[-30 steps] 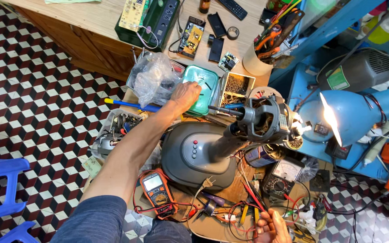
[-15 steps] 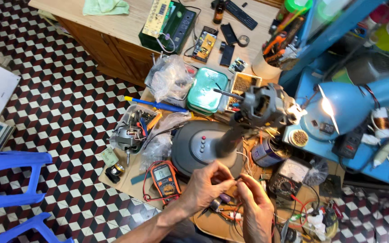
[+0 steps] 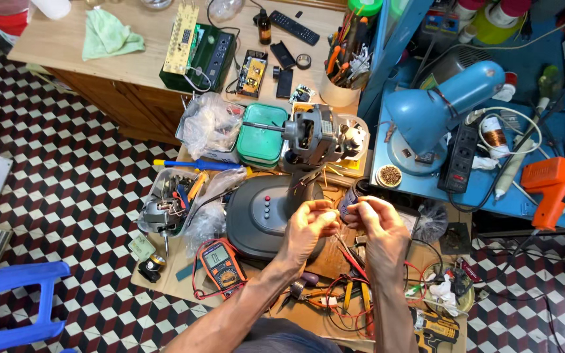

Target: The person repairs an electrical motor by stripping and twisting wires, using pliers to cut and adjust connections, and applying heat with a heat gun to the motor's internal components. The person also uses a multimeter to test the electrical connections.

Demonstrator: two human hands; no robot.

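Both of my hands meet over the front of a cluttered workbench. My left hand (image 3: 308, 227) and my right hand (image 3: 378, 221) each pinch thin wires (image 3: 336, 210) between fingertips, almost touching. They hover beside the neck of a grey fan base (image 3: 256, 216) with a row of buttons. The bare fan motor (image 3: 318, 136) sits on top of that neck, its shaft pointing left. A small dark cylinder (image 3: 347, 198) shows just behind my fingers. Exactly where the wires lead is hidden by my hands.
An orange multimeter (image 3: 220, 263) with red leads lies front left. A green box (image 3: 262, 134), plastic bag (image 3: 209, 123) and blue screwdriver (image 3: 191, 165) lie behind. A blue desk lamp (image 3: 441, 108) and orange soldering gun (image 3: 556, 181) sit right. A blue stool (image 3: 8, 304) stands on the checkered floor.
My left hand has come back from the green box. My right hand has risen from the bench's front edge. Both have met on the wires beside the fan's neck.
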